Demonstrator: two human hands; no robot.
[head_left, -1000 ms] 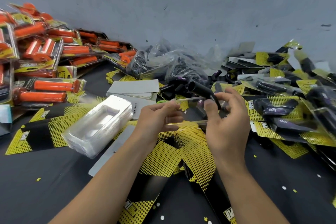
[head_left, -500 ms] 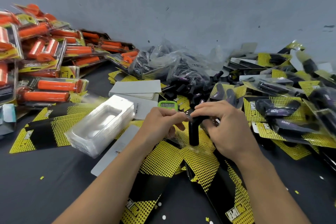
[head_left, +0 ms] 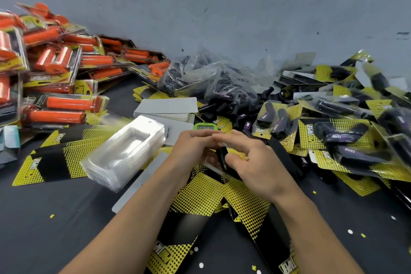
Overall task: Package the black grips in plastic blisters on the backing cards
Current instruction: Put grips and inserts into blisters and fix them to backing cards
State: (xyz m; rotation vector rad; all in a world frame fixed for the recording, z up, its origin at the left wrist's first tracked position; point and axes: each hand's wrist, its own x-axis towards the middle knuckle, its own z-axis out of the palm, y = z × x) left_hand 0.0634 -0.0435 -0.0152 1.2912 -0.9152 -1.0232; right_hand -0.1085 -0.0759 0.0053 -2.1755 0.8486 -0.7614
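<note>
**A:** What has hold of what?

**B:** The right grip (head_left: 251,162) has its lower fingers curled round a black rubber grip (head_left: 222,155). It stands nearly upright between the two. The forefinger and thumb reach across to touch the left grip (head_left: 194,148).

**A:** And the left?

**B:** It is curled, with its back to the camera, and pinches a clear blister (head_left: 212,167). The blister's pale edge shows beneath the rubber. Whether the rubber sits fully inside it, I cannot tell.

**A:** What's underneath?

**B:** Yellow-and-black backing cards (head_left: 200,198), fanned over the dark worktop (head_left: 55,224).

**A:** Farther out?

**B:** A green device with a small screen (head_left: 204,127) lies just behind the knuckles. A stack of empty blisters (head_left: 124,155) sits to the left, with grey cards (head_left: 166,105) beyond it. A plastic bag of loose black pieces (head_left: 211,78) lies by the wall. Packed black sets (head_left: 347,140) are heaped on the right and orange packs (head_left: 64,104) on the left.
</note>
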